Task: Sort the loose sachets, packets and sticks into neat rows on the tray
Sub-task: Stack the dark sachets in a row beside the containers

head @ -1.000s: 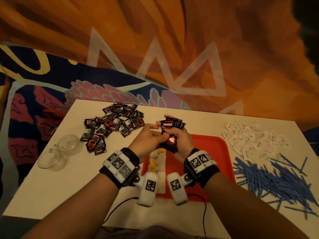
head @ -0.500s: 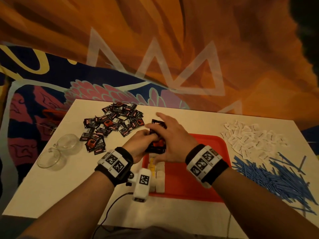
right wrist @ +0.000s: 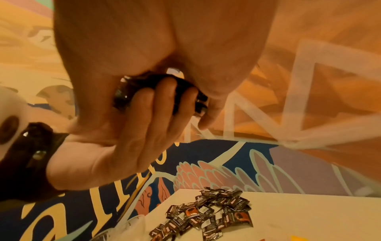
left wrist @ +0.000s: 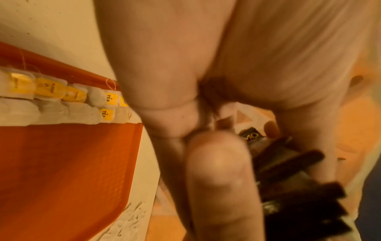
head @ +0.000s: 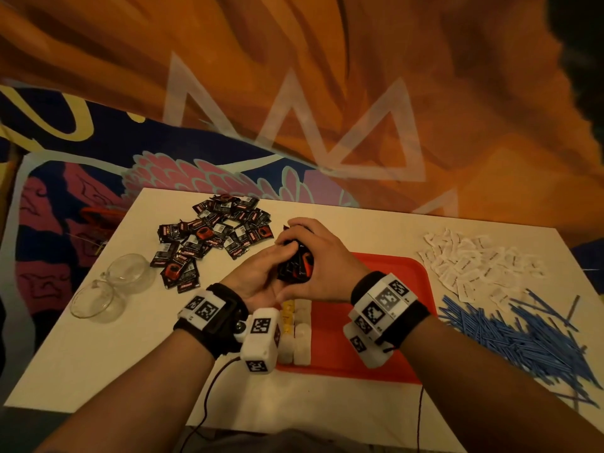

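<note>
I see both hands meeting over the far left corner of the red tray [head: 376, 361]. My left hand [head: 258, 276] cups a bundle of dark sachets [head: 295, 268] from below, its fingers [right wrist: 164, 96] curled up round the bundle's underside. My right hand [head: 323, 256] wraps over the top of the same bundle, clenched round it, with the fingers [head: 294, 228] bent down over its far end. In the left wrist view the sachet edges fan out unevenly past the thumb [left wrist: 220, 176].

Just below the fingers, 2 rows of tea bags [head: 295, 331] lie along the tray's left edge, some with yellow tags. Left of the fingers, a loose heap of dark sachets [head: 212, 237] lies on the tabletop [head: 98, 354], with 2 glass cups [head: 111, 289] beyond it. Well right of the fingers lie white packets [head: 477, 266] and a pile of blue sticks [head: 523, 338].
</note>
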